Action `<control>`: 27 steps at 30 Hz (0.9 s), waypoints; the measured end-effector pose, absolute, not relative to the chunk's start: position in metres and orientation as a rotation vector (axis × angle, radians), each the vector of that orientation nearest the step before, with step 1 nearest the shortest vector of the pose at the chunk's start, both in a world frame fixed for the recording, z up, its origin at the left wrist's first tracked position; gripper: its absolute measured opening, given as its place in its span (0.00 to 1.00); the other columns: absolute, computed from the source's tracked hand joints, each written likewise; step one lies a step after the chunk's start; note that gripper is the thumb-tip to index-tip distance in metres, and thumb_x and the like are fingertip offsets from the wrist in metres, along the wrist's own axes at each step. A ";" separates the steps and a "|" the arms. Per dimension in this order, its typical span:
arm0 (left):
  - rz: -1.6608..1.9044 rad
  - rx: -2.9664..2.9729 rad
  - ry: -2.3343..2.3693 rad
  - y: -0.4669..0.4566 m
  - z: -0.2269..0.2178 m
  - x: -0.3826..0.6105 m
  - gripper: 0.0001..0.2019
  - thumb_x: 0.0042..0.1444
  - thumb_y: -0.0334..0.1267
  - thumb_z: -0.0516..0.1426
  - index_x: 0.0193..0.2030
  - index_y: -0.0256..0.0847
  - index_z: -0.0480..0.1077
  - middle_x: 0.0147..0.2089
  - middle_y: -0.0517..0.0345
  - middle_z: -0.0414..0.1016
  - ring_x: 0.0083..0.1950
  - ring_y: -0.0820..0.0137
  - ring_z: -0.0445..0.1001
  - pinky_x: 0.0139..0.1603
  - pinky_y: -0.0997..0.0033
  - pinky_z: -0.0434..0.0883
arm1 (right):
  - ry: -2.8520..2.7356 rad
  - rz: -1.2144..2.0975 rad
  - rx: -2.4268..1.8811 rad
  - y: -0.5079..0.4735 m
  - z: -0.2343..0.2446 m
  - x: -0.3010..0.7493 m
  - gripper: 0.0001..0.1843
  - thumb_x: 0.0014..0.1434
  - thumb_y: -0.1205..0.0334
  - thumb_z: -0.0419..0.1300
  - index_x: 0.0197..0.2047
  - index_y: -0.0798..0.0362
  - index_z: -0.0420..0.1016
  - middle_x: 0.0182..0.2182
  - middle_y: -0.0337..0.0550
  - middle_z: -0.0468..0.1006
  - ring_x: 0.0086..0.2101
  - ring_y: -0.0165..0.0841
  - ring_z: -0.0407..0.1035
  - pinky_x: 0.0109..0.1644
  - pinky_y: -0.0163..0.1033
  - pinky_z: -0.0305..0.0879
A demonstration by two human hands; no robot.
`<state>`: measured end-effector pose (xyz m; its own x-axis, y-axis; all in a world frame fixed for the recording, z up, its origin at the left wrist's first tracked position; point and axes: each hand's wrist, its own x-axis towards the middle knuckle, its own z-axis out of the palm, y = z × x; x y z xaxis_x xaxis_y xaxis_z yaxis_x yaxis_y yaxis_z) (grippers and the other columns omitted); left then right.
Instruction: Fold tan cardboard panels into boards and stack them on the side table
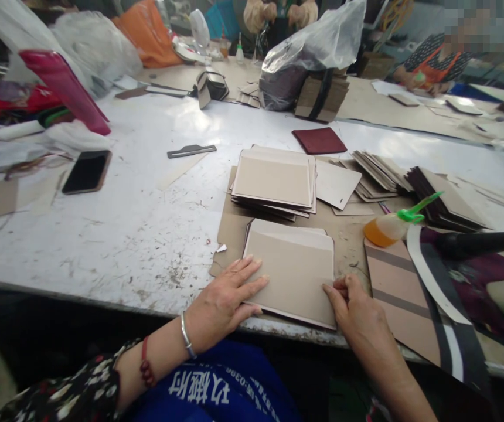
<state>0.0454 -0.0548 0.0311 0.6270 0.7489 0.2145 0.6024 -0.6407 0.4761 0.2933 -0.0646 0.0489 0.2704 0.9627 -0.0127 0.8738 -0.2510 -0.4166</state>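
A tan folded card piece (293,266) lies at the near edge of the white table (146,223). My left hand (223,302) rests flat on its left corner, fingers stretched out. My right hand (357,313) touches the piece's lower right edge, its fingers curled in a pinch there. Behind the piece sits a stack of similar tan pieces (273,179). A glue bottle (395,223) with orange liquid and a green nozzle lies just right of the piece.
A black phone (86,171) lies at the left, a metal ruler (191,150) and a maroon cover (319,140) further back. More card stacks (445,202) sit right. A plastic bag (313,47) stands at the back. Other people work across the table (436,58).
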 end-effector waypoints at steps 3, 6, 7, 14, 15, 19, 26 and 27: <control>0.545 2.352 1.077 -0.050 0.037 0.041 0.28 0.51 0.33 0.57 0.59 0.36 0.55 0.62 0.49 0.54 0.64 0.65 0.46 0.63 0.56 0.53 | -1.683 0.337 -2.264 -0.063 0.046 0.295 0.08 0.46 0.56 0.52 0.25 0.48 0.55 0.20 0.41 0.71 0.21 0.37 0.67 0.25 0.38 0.58; 0.476 2.187 0.985 -0.041 0.044 0.033 0.31 0.50 0.29 0.57 0.60 0.35 0.51 0.62 0.51 0.53 0.65 0.69 0.45 0.63 0.60 0.51 | -1.717 0.359 -2.223 -0.063 0.039 0.302 0.09 0.46 0.54 0.52 0.25 0.48 0.56 0.21 0.42 0.72 0.22 0.37 0.67 0.24 0.38 0.58; 0.455 2.147 0.941 -0.038 0.047 0.030 0.30 0.50 0.27 0.56 0.60 0.36 0.51 0.62 0.52 0.53 0.65 0.69 0.45 0.63 0.60 0.51 | -1.730 0.372 -2.198 -0.062 0.036 0.305 0.09 0.47 0.53 0.52 0.26 0.48 0.57 0.21 0.42 0.72 0.22 0.37 0.68 0.24 0.38 0.58; 0.420 2.016 0.810 -0.026 0.051 0.017 0.27 0.54 0.25 0.49 0.61 0.44 0.51 0.63 0.59 0.51 0.65 0.70 0.43 0.63 0.57 0.48 | -1.762 0.277 -2.153 -0.067 0.032 0.304 0.09 0.49 0.52 0.50 0.27 0.48 0.56 0.21 0.42 0.72 0.23 0.37 0.68 0.25 0.38 0.59; 0.416 2.010 0.804 -0.025 0.051 0.017 0.27 0.54 0.25 0.49 0.61 0.44 0.51 0.63 0.59 0.51 0.65 0.71 0.43 0.63 0.56 0.48 | -1.758 0.269 -2.154 -0.067 0.033 0.303 0.09 0.49 0.52 0.50 0.27 0.48 0.56 0.22 0.42 0.72 0.23 0.37 0.69 0.25 0.38 0.60; 0.387 2.031 0.773 -0.023 0.050 0.015 0.28 0.52 0.23 0.49 0.60 0.40 0.52 0.63 0.57 0.51 0.65 0.72 0.42 0.64 0.60 0.48 | -1.753 0.318 -2.159 -0.066 0.032 0.305 0.10 0.48 0.51 0.51 0.27 0.48 0.57 0.21 0.42 0.72 0.22 0.37 0.68 0.23 0.37 0.59; 0.401 2.227 0.756 -0.027 0.051 0.017 0.25 0.54 0.22 0.47 0.59 0.36 0.53 0.63 0.51 0.51 0.65 0.71 0.42 0.63 0.60 0.51 | -1.721 0.288 -2.125 -0.067 0.028 0.305 0.11 0.49 0.50 0.49 0.26 0.48 0.56 0.20 0.41 0.71 0.21 0.38 0.68 0.23 0.38 0.60; 0.395 2.253 0.756 -0.028 0.051 0.017 0.25 0.54 0.22 0.47 0.60 0.35 0.52 0.63 0.51 0.51 0.65 0.71 0.42 0.63 0.60 0.52 | -1.713 0.278 -2.121 -0.068 0.027 0.304 0.10 0.50 0.50 0.48 0.27 0.48 0.56 0.20 0.41 0.71 0.21 0.38 0.68 0.24 0.38 0.60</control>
